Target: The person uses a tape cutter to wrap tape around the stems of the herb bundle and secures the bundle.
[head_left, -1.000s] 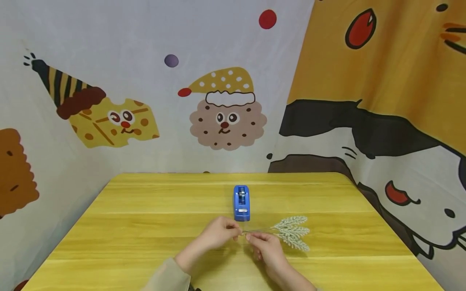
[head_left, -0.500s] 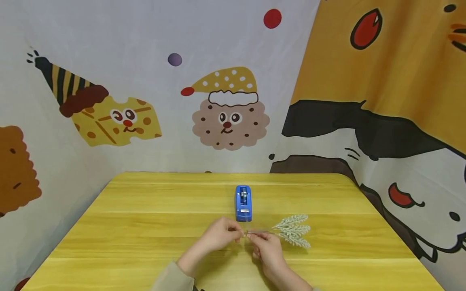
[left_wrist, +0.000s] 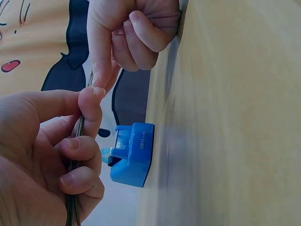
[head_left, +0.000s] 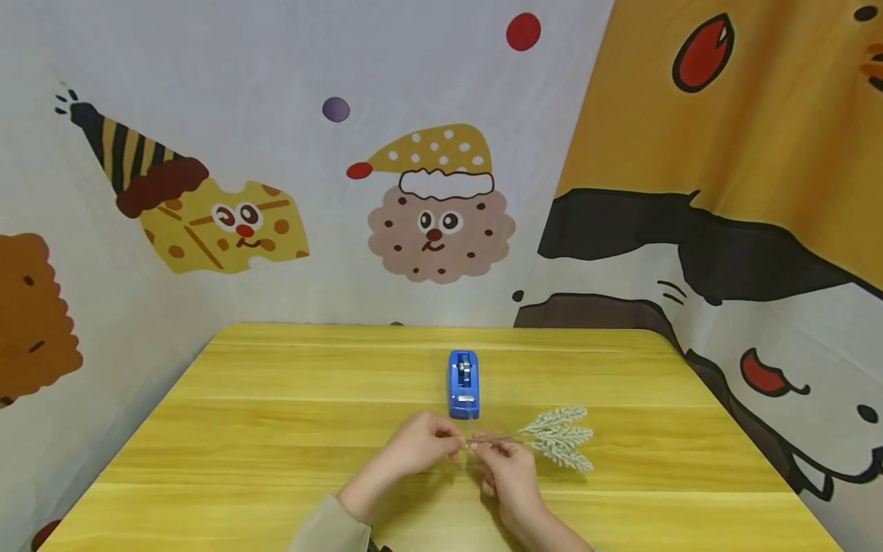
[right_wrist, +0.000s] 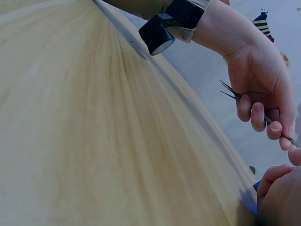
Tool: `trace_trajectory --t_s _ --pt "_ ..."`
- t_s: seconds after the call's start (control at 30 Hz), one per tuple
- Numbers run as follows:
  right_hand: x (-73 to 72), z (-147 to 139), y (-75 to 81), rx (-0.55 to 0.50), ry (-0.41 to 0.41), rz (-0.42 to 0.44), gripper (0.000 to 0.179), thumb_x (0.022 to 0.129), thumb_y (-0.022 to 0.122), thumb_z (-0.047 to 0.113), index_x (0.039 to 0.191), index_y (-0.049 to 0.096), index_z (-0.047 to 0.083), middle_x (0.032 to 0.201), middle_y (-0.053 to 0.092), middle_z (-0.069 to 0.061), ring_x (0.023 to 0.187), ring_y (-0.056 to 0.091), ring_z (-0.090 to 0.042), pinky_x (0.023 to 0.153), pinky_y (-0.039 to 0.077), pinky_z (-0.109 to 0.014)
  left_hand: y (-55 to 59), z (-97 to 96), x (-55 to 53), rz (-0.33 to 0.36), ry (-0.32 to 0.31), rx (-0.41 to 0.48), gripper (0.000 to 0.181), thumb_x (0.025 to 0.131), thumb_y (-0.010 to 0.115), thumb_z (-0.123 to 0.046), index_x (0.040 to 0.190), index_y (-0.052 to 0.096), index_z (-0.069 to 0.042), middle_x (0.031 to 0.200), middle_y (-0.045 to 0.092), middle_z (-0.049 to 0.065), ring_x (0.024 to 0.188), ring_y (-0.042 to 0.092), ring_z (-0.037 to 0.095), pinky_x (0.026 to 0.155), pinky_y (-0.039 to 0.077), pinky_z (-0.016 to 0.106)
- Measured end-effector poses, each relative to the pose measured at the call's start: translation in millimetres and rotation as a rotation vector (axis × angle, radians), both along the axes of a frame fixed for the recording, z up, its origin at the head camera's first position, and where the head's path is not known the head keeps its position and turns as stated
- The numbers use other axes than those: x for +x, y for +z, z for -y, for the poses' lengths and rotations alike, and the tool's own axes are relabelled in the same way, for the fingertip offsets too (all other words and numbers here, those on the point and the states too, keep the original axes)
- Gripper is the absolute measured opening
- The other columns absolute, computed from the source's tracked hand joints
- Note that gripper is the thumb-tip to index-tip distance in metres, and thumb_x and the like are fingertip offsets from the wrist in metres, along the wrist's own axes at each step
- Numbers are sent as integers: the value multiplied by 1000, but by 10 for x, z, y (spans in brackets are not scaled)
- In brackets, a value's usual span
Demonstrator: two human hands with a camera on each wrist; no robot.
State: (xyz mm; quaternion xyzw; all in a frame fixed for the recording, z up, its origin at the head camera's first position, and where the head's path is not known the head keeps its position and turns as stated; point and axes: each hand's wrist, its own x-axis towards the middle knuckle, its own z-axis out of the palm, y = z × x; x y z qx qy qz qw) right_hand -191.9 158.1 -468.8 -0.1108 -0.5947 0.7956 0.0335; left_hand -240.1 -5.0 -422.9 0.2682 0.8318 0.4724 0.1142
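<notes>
The frosted sprig [head_left: 557,437] lies just above the yellow worktop [head_left: 276,429], its pale feathery head pointing to the person's right and its thin dark stems [left_wrist: 77,136] running left into both hands. It looks very light, and the head seems soft and a little fragile: the white coating could probably shed if it is squeezed or rubbed. The stems appear to be wire-like, thin but fairly stiff, so they are the better place to take hold, close to the point where they meet, and not on the branches.

The left hand [head_left: 417,443] has its fingers curled around the bare ends of the stems, with thumb and forefinger pinching them; in the right wrist view the stem tips stick out past its knuckles. The right hand [head_left: 507,469] pinches the same stems with thumb and forefinger, a bit nearer to the head, and the other fingers are folded in. The fingertips of the two hands almost touch. Whether something thin, such as tape, sits between the fingers, I cannot tell from these views.

The blue tape dispenser [head_left: 464,384] stands on the worktop just behind the hands. Cartoon-printed curtains [head_left: 441,207] hang around the worktop.
</notes>
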Motion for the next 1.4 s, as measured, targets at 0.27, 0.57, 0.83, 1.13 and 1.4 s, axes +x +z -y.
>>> trace_trajectory --t_s 0.27,0.57,0.83,1.13,1.4 --pt "-10 -18 -13 41 32 11 27 88 65 4 106 56 -13 57 38 6 43 28 -3 41 28 -18 21 9 12 14 8 3 16 89 65 -16 81 74 -5 68 67 1 47 35 6 42 25 18" --pt "18 -12 -42 17 47 -59 16 85 64 0 96 64 -11 53 39 5 46 31 -5 45 30 -19 38 19 21 -16 4 -18 14 88 66 -16 81 74 -6 66 65 -4 53 43 6 48 33 20" --pt "21 -12 -12 17 41 -56 15 86 67 3 95 67 -9 58 46 4 46 32 -4 47 33 -19 35 17 18 -26 5 -32 14 88 66 -15 80 74 -6 65 64 -7 51 41 5 46 32 19" --pt "20 -13 -3 0 14 -39 8 85 68 0 90 70 -6 74 62 -1 47 33 -4 47 35 -18 23 18 18 -28 -4 -37 14 88 66 -14 80 74 -7 65 65 -6 51 42 5 47 33 19" --pt "64 -45 17 33 105 7 27 88 69 9 104 67 -12 55 45 5 47 35 -5 46 39 -19 56 34 7 -15 -12 -52 15 89 65 -15 80 73 -6 69 67 -1 54 45 7 49 35 21"
